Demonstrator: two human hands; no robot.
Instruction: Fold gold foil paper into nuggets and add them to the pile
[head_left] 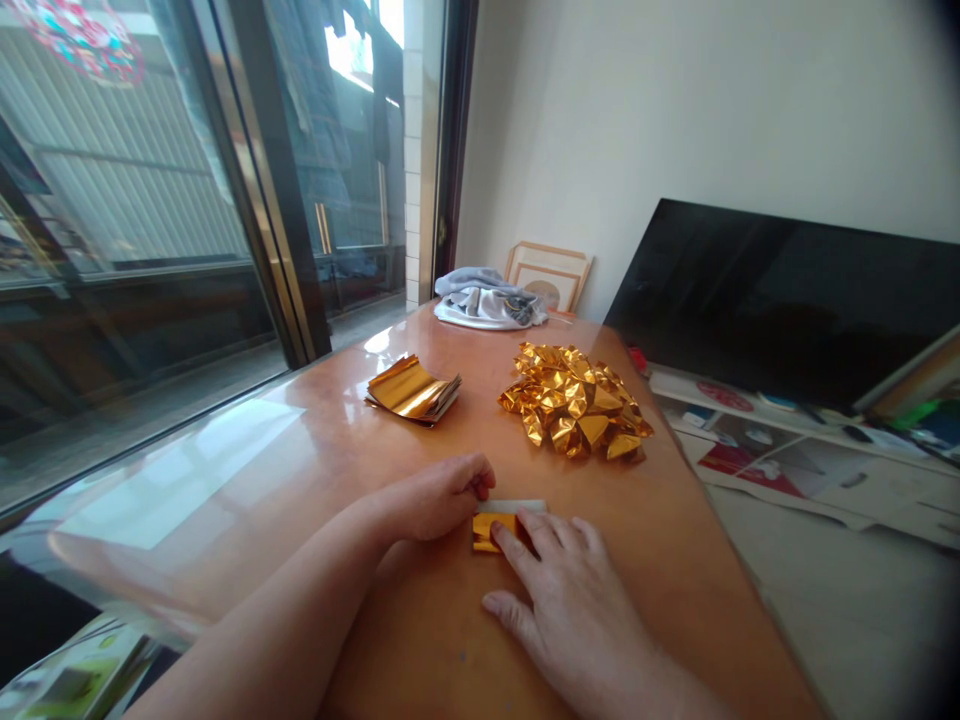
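In the head view, a small gold foil sheet (486,541) with a pale strip along its upper edge lies flat on the brown counter (420,620), just below the middle of the frame. The right hand (581,575), coming in from the lower right, rests over it with fingers spread apart, the index fingertip on the gold face and the thumb out to the side below. The left hand (439,497) is at the sheet's upper left corner, its fingers curled inward; whether they pinch anything cannot be told.

Above the left hand, left of the frame's centre, sits a stack of gold sheets (409,388), slightly curved. Right of centre is a heap of folded gold pieces (577,400). Near the top centre, a grey and white cloth bundle (484,300) lies at the counter's far end.
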